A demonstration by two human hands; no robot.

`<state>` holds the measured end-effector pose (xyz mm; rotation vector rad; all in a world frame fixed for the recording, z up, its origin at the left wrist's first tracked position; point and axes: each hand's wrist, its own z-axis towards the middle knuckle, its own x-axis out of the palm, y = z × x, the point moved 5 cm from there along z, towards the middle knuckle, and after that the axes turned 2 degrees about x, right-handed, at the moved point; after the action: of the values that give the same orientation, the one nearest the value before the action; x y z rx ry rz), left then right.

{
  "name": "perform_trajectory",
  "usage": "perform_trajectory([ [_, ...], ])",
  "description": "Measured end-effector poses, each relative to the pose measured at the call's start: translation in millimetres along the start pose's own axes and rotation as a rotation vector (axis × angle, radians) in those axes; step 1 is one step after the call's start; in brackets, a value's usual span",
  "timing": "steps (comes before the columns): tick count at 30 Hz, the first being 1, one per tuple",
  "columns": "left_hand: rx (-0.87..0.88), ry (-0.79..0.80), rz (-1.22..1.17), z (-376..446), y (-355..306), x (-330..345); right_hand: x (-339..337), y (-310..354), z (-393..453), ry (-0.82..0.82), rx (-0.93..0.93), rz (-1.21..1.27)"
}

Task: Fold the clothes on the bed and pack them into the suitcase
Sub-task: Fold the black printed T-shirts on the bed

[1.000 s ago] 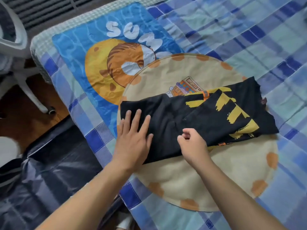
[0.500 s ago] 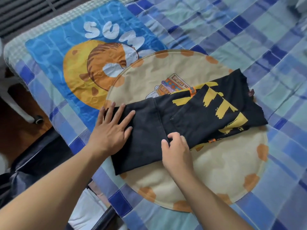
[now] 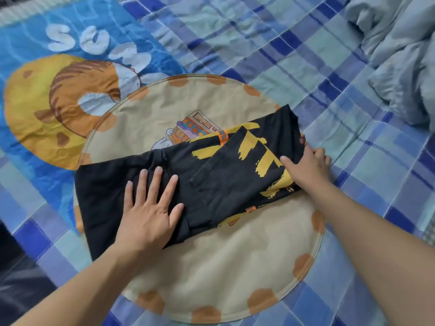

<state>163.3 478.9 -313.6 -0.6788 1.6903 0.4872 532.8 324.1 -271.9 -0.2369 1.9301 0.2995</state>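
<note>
A black T-shirt [image 3: 211,182] with yellow print lies folded into a long strip across a round beige mat [image 3: 223,267] on the bed. My left hand [image 3: 150,212] presses flat on the shirt's left half, fingers spread. My right hand [image 3: 308,168] is at the shirt's right end, by the collar. Its thumb lies on top of the cloth and its fingers curl at the edge, gripping it. A dark corner of the suitcase [image 3: 16,285] shows beside the bed at the lower left.
The bed has a blue and teal checked cover [image 3: 270,43]. A blue towel with an orange swim-ring print [image 3: 58,95] lies at the upper left, partly under the mat. A rumpled grey-blue duvet [image 3: 404,55] is bunched at the upper right.
My right hand slid from the shirt's middle front edge to its right end and took hold there. My left hand moved right, from the left end toward the middle. The view shifted right.
</note>
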Motion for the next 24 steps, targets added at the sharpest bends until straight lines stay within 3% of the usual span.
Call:
perform_trajectory([
  [3,-0.004,0.044,-0.002,0.9,2.0,-1.5,1.2,0.8,-1.6,-0.06,0.077,0.033],
  [8,-0.03,0.181,-0.123,5.1,1.4,-15.4,-4.0,16.5,2.0,0.094,0.139,0.47],
  [10,-0.018,0.178,-0.18,3.8,1.7,-34.5,-21.5,32.5,-11.5,0.025,0.021,0.421],
  [12,-0.068,0.02,-0.3,-5.4,9.4,-59.0,-39.3,58.8,-40.4,-0.05,-0.153,0.318],
  [15,-0.243,-0.161,-0.448,-30.1,34.6,-73.6,-42.9,102.4,-101.9,-0.035,-0.364,0.201],
  [17,-0.332,-0.142,-0.473,-46.1,49.5,-65.3,-22.8,127.1,-137.0,0.051,-0.518,0.093],
  [19,-0.387,-0.089,-0.465,-57.8,59.7,-53.6,6.5,145.1,-168.0,0.242,-0.653,-0.001],
  [21,-0.376,-0.064,-0.406,-63.7,63.5,-46.6,29.3,149.3,-184.6,0.363,-0.706,-0.034],
  [24,-0.313,-0.047,-0.331,-63.3,62.9,-41.0,26.3,150.0,-181.6,0.087,-0.813,0.058],
])
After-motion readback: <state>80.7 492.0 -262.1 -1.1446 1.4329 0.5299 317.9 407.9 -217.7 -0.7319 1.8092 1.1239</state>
